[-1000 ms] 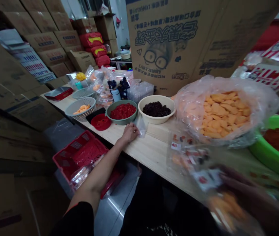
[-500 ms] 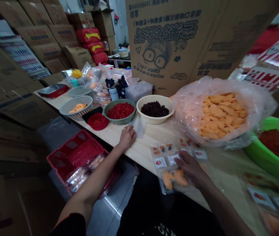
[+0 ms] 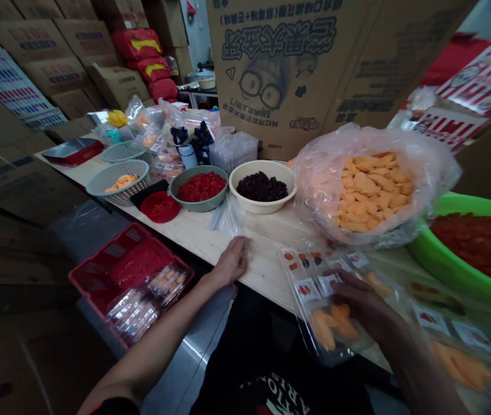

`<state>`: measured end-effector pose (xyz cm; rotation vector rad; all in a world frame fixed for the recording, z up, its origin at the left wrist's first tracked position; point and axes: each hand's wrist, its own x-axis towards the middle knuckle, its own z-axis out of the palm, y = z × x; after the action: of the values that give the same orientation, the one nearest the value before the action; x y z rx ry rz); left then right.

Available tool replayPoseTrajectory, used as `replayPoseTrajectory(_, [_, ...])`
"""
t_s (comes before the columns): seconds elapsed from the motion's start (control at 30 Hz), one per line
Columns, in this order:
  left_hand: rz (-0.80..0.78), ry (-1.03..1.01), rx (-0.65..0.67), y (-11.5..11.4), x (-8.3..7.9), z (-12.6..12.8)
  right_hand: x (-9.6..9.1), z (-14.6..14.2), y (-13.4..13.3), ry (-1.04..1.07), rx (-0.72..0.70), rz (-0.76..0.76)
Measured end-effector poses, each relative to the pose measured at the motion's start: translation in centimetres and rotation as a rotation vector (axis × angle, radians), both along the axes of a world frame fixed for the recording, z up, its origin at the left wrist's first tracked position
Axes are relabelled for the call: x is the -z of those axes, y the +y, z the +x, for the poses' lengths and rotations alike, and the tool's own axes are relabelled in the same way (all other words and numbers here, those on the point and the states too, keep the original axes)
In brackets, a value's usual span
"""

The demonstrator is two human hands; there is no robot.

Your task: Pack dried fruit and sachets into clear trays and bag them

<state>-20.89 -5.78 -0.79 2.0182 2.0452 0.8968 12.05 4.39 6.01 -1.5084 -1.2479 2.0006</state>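
Observation:
My left hand (image 3: 231, 260) is closed at the table's front edge, its fingers pinching the near end of a clear plastic bag (image 3: 227, 216). The bag trails back toward the bowls. My right hand (image 3: 360, 297) grips a clear compartment tray (image 3: 303, 314), thumb and fingers over its top. Orange dried-fruit slices (image 3: 324, 328), small sachets and dark and orange bits show inside it. The tray juts over the table edge. More filled trays (image 3: 444, 340) lie right of my right hand, partly under my forearm.
Behind the hands stand a cream bowl of dark dried fruit (image 3: 286, 200), a green-grey bowl of red pieces (image 3: 175, 190) and a bag of orange slices (image 3: 314, 190). A green tub (image 3: 427, 251) is at right. A red crate (image 3: 83, 276) holding packs sits below left.
My left hand has moved nearer, drawing the clear bag toward the table edge. My right hand and the tray appear further right. The whole view has shifted slightly.

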Motion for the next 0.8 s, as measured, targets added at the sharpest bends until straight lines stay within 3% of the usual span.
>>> replayPoseTrajectory(0.17, [-0.027, 0.045, -0.264, -2.0, -0.1, -2.6, -0.4, -3.4, -2.3, 0.185, -0.27, -0.147])
replayPoseTrajectory(0.27, [-0.053, 0.067, -0.297, -2.4, -0.1, -2.9, -0.7, -7.1, -3.9, 0.277, -0.404, -0.226])
replayPoseTrajectory(0.43, [0.033, -0.024, -0.234, -2.8, 0.1, -3.3, -0.1, -11.1, -4.8, 0.288, -0.551, -0.198])
replayPoseTrajectory(0.5, [0.058, -0.054, -0.206, -3.2, 0.3, -3.3, 0.3, -11.4, -4.6, 0.257, -0.577, -0.173])
replayPoseTrajectory(0.63, [0.149, -0.029, -0.273, -4.1, 0.7, -3.1, 0.4, -11.5, -4.3, 0.25, -0.642, -0.194])
replayPoseTrajectory(0.8, [0.298, -0.004, -0.103, -3.8, 0.2, -3.8, 0.1, -12.4, -3.7, 0.3, -0.674, -0.288])
